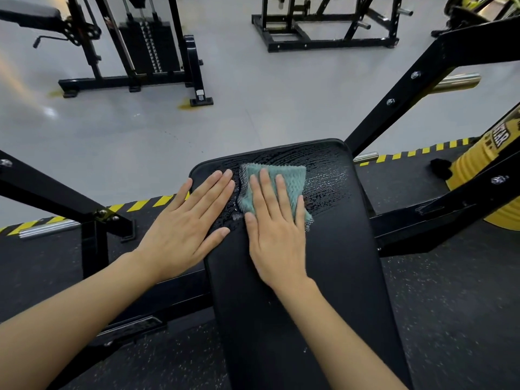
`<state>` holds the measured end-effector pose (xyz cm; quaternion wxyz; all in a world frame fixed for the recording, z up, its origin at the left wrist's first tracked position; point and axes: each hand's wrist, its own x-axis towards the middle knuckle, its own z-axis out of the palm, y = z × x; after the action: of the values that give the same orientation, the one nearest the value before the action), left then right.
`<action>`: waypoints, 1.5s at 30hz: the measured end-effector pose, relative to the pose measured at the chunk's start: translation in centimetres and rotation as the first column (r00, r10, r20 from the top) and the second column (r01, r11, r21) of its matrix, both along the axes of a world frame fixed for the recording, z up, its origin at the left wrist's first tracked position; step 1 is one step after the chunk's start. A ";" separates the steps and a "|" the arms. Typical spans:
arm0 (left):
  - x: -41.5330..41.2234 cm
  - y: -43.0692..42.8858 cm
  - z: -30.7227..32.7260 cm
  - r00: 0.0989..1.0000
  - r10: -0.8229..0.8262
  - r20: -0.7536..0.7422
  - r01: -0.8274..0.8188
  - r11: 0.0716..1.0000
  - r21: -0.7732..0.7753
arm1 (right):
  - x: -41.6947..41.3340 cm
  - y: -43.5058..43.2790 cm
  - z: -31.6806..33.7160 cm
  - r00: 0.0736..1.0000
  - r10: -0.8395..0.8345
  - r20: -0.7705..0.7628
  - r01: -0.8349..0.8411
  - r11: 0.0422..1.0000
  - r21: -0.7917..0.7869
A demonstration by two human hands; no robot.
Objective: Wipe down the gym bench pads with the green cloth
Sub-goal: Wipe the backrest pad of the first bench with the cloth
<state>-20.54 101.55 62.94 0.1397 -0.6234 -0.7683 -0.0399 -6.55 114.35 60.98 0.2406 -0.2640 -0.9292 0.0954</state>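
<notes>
A black bench pad (pixel 332 266) runs from the bottom of the view up to its rounded far end, where the surface is wet with droplets. The green cloth (pixel 292 178) lies flat on that far end. My right hand (pixel 274 229) presses on the cloth with straight fingers, covering its near left part. My left hand (pixel 187 223) rests flat on the pad's left edge beside the cloth, fingers straight and holding nothing.
Black steel frame beams (pixel 416 88) rise at the right and cross at the left (pixel 50 190). A yellow weight plate (pixel 486 164) stands at the right. Yellow-black hazard tape (pixel 146 204) edges the rubber mat. A weight-stack machine (pixel 149 49) and a rack (pixel 323 26) stand on the grey floor beyond.
</notes>
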 end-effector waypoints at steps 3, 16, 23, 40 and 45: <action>-0.1 -0.1 0.0 1.000 -0.007 -0.012 0.006 1.000 -0.006 | 2.0 2.8 -0.5 0.999 0.038 0.028 -0.038 0.999 0.019; -0.1 0.0 -0.1 1.000 0.010 -0.028 -0.010 1.000 -0.010 | 1.0 4.0 0.0 0.938 -0.343 -0.057 0.327 0.925 -0.193; -0.2 0.0 -0.1 0.999 0.012 -0.030 -0.012 1.000 -0.001 | 3.3 -4.5 -2.1 0.999 -0.032 0.031 0.034 0.997 -0.069; -1.3 -0.6 0.5 0.995 -0.095 -0.005 0.095 0.995 -0.033 | -0.2 0.7 0.2 0.992 -0.124 -0.014 0.121 0.985 -0.119; -2.2 -0.9 0.7 0.987 -0.158 -0.002 0.158 0.986 -0.049 | 1.2 -3.9 -0.8 0.997 -0.074 0.012 0.075 0.990 -0.117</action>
<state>-22.74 100.68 63.59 0.1230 -0.6857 -0.7168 -0.0303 -5.37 110.42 60.15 0.2246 -0.3124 -0.9123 0.1399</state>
